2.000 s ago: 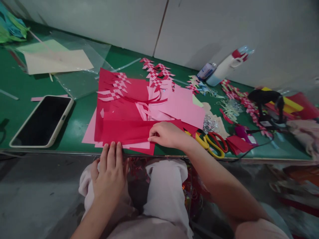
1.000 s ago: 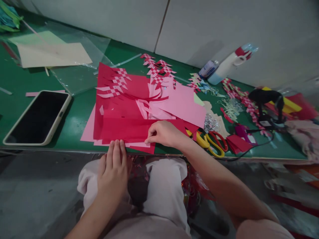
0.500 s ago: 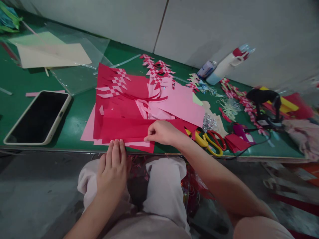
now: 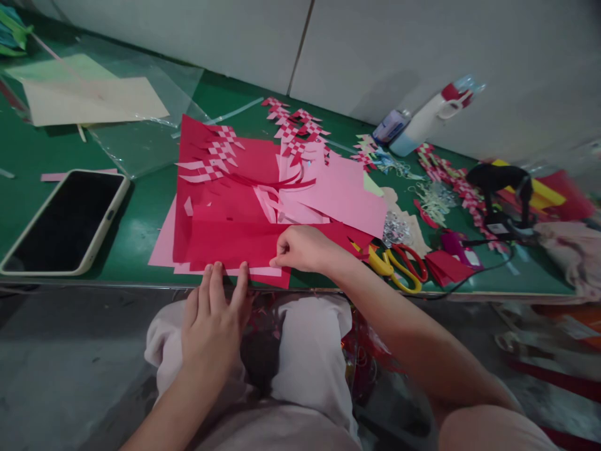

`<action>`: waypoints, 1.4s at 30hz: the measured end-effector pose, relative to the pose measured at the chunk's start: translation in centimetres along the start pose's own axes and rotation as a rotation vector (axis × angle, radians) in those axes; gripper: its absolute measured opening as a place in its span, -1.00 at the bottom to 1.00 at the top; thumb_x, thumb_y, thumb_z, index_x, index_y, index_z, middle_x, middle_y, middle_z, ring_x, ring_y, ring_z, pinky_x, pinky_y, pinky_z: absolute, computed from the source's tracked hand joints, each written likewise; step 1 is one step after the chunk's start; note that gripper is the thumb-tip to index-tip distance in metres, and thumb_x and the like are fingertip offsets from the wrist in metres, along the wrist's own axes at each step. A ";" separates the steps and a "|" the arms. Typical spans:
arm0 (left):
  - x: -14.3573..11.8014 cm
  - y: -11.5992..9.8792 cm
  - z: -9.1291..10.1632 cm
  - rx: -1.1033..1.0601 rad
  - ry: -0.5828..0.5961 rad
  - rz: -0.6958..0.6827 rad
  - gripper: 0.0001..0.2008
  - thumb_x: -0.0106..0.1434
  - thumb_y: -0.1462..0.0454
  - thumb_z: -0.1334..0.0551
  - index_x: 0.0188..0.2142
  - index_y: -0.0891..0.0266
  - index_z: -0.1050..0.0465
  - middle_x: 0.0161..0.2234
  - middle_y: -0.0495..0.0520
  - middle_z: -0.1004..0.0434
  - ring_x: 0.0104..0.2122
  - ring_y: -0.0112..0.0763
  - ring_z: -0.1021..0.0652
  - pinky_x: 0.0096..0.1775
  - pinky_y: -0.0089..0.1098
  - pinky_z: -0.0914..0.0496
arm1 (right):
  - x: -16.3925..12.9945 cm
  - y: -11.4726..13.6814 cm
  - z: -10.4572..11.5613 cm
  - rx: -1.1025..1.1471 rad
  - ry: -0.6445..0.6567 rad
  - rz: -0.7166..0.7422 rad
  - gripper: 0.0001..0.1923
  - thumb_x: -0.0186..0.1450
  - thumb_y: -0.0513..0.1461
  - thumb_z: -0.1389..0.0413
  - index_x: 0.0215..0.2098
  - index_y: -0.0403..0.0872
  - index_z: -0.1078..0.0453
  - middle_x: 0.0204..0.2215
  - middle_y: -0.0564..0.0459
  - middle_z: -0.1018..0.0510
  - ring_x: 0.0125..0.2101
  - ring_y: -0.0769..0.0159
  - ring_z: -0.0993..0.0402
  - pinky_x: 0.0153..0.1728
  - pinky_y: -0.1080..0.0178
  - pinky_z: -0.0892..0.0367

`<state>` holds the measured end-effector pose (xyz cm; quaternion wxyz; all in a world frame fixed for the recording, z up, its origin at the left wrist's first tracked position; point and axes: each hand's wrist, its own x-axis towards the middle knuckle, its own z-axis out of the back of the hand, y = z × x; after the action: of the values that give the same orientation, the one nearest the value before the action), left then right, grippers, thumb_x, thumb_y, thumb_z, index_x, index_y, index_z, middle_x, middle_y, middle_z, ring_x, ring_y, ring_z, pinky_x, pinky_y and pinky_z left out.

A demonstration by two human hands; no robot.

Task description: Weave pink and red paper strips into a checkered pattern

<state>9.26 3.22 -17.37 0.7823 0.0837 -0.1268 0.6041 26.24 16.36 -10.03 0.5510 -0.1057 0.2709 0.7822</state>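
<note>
A red paper sheet (image 4: 225, 244) lies folded over along its front edge, on top of other red and pink sheets at the table's near edge. My left hand (image 4: 213, 313) rests its outstretched, slightly spread fingertips on that front edge. At the right end of the fold, my right hand (image 4: 303, 248) is curled, thumb and fingers pinched at the paper's corner. Woven pink-and-red paper pieces (image 4: 220, 153) lie on the red paper behind the fold. Pink paper (image 4: 352, 191) and thin cut strips lie just beyond my right hand. Scissors with yellow handles (image 4: 399, 272) are beside my right forearm.
A phone (image 4: 66, 222) lies on the left of the green table (image 4: 145, 222). Clear plastic and pale sheets (image 4: 94, 100) are behind it. A white bottle (image 4: 422, 125) stands by the wall. Silver bits (image 4: 397, 228), a cable and a black stand (image 4: 500, 188) occupy the right.
My left fingers have spread apart a little along the front edge, the index fingertip shifting right. My right hand stays pinched at the corner. The view has shifted slightly.
</note>
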 end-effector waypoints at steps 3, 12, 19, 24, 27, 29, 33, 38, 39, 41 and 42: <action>0.2 -0.4 -0.1 -0.019 -0.002 0.034 -0.46 0.30 0.18 -0.16 0.26 0.13 -0.19 0.18 0.54 -0.21 0.15 0.18 -0.35 -0.03 0.00 -0.34 | 0.0 0.0 0.0 -0.006 0.001 0.004 -0.80 0.12 -0.14 -0.26 -0.56 -0.10 -0.52 -0.61 0.08 -0.53 -0.60 0.46 -0.29 -0.52 0.33 -0.05; 0.6 -2.1 0.2 -0.135 -0.004 0.092 -0.39 0.22 0.31 -0.25 0.25 0.02 -0.18 0.33 0.41 0.06 0.29 0.28 -0.03 0.11 0.18 -0.20 | 0.2 0.2 0.0 -0.032 0.032 -0.014 -0.79 0.14 -0.14 -0.22 -0.56 -0.10 -0.52 -0.61 0.04 -0.53 -0.57 0.43 -0.32 -0.53 0.32 -0.04; 0.0 -1.9 0.4 -0.147 0.061 0.021 -0.43 0.29 0.30 -0.13 0.28 0.28 -0.11 0.29 0.44 -0.09 0.27 0.09 -0.17 0.20 0.19 -0.01 | 0.5 0.2 0.1 -0.040 0.034 0.000 -0.79 0.11 -0.14 -0.24 -0.60 -0.10 -0.48 -0.65 0.08 -0.48 -0.60 0.45 -0.27 -0.55 0.32 -0.03; -0.5 0.1 0.3 -0.122 -0.010 0.147 -0.41 0.30 0.25 -0.11 0.28 0.45 -0.09 0.22 0.43 -0.26 0.21 0.06 -0.28 0.20 0.09 -0.05 | 0.5 -0.1 0.0 -0.026 0.022 0.017 -0.77 0.10 -0.14 -0.25 -0.61 -0.10 -0.45 -0.66 0.11 -0.45 -0.61 0.47 -0.23 -0.56 0.33 -0.02; -0.6 1.0 0.7 -0.110 -0.010 0.221 -0.37 0.30 0.23 -0.11 0.29 0.49 -0.05 0.23 0.47 -0.21 0.23 0.06 -0.25 0.23 0.07 0.00 | 0.6 -0.2 -0.1 -0.023 0.024 0.013 -0.77 0.10 -0.15 -0.24 -0.62 -0.11 -0.43 -0.66 0.11 -0.45 -0.60 0.46 -0.26 -0.56 0.32 -0.01; -0.6 1.1 1.0 -0.098 -0.001 0.249 -0.37 0.31 0.22 -0.10 0.30 0.48 -0.03 0.25 0.46 -0.19 0.27 0.06 -0.18 0.24 0.11 0.09 | 0.6 -0.1 -0.1 -0.024 0.030 0.002 -0.76 0.10 -0.15 -0.24 -0.62 -0.11 -0.43 -0.65 0.10 -0.46 -0.59 0.46 -0.28 -0.56 0.33 -0.01; -0.4 0.1 0.9 -0.077 -0.005 0.255 -0.37 0.31 0.23 -0.09 0.30 0.46 -0.02 0.27 0.40 -0.16 0.30 0.09 -0.10 0.23 0.15 0.11 | 0.6 0.3 0.1 -0.050 0.053 -0.015 -0.76 0.11 -0.12 -0.23 -0.60 -0.11 -0.45 -0.60 0.08 -0.50 -0.56 0.44 -0.32 -0.54 0.33 -0.03; 0.3 -2.0 0.1 -0.095 0.029 0.060 -0.44 0.32 0.31 -0.05 0.27 0.51 -0.08 0.25 0.36 -0.21 0.23 0.03 -0.24 0.20 -0.02 -0.08 | 0.5 0.8 0.2 -0.059 0.048 -0.028 -0.77 0.12 -0.11 -0.24 -0.55 -0.11 -0.51 -0.59 0.05 -0.54 -0.55 0.43 -0.34 -0.52 0.33 -0.05; 0.5 -2.4 0.0 -0.091 0.037 0.023 -0.46 0.32 0.31 -0.04 0.26 0.52 -0.11 0.25 0.35 -0.21 0.23 0.03 -0.26 0.20 -0.04 -0.09 | 0.5 0.8 0.2 -0.062 0.047 -0.029 -0.77 0.13 -0.11 -0.24 -0.55 -0.12 -0.52 -0.59 0.04 -0.54 -0.55 0.43 -0.35 -0.51 0.33 -0.06; 0.8 -3.0 -0.1 -0.064 0.048 -0.024 -0.47 0.32 0.31 -0.04 0.24 0.53 -0.14 0.24 0.36 -0.24 0.21 0.04 -0.28 0.18 -0.07 -0.13 | 0.3 0.7 0.3 -0.058 0.048 -0.019 -0.77 0.15 -0.12 -0.23 -0.53 -0.12 -0.54 -0.57 0.02 -0.56 -0.54 0.42 -0.36 -0.50 0.33 -0.07; 0.9 -3.2 -0.1 -0.042 0.052 -0.033 -0.47 0.32 0.32 -0.04 0.24 0.53 -0.14 0.23 0.36 -0.25 0.20 0.05 -0.29 0.17 -0.07 -0.16 | 0.2 0.6 0.3 -0.047 0.052 -0.009 -0.78 0.15 -0.12 -0.22 -0.52 -0.11 -0.55 -0.55 0.02 -0.57 -0.53 0.42 -0.38 -0.50 0.33 -0.07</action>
<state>12.55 3.29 -17.13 0.7968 0.0534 -0.1176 0.5902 25.68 16.54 -9.67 0.5449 -0.1400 0.2661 0.7827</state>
